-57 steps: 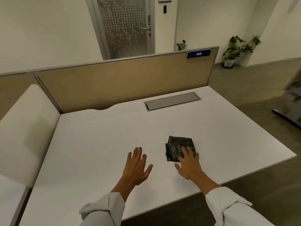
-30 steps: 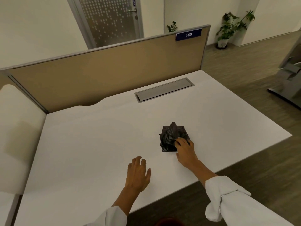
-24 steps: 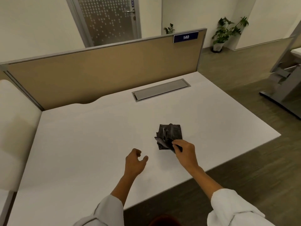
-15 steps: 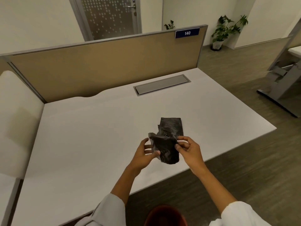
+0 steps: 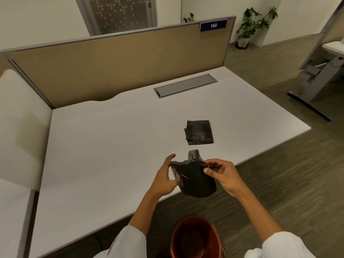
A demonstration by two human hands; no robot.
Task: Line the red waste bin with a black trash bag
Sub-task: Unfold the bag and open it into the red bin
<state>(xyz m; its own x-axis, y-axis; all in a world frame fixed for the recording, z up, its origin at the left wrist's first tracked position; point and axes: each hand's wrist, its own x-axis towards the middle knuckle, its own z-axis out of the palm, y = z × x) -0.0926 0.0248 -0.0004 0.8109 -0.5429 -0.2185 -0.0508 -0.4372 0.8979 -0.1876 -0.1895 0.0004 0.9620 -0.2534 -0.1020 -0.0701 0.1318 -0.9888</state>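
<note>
A crumpled black trash bag (image 5: 195, 177) hangs over the near edge of the white desk (image 5: 111, 146), held between both hands. My left hand (image 5: 164, 177) grips its left side and my right hand (image 5: 221, 173) pinches its upper right edge. The red waste bin (image 5: 197, 239) stands on the floor directly below, between my sleeves, open side up with nothing seen inside it. A folded stack of black bags (image 5: 199, 132) lies flat on the desk beyond my hands.
A tan partition (image 5: 119, 60) with a blue "140" plate closes the desk's far side. A grey cable hatch (image 5: 185, 85) is set into the desktop. A grey desk leg (image 5: 316, 81) stands on the floor at right, and a potted plant (image 5: 251, 25) sits by the far wall.
My right hand lifted one bag off the folded stack and drew it toward me. My left hand came over and took hold of it too. The red bin has come into view below.
</note>
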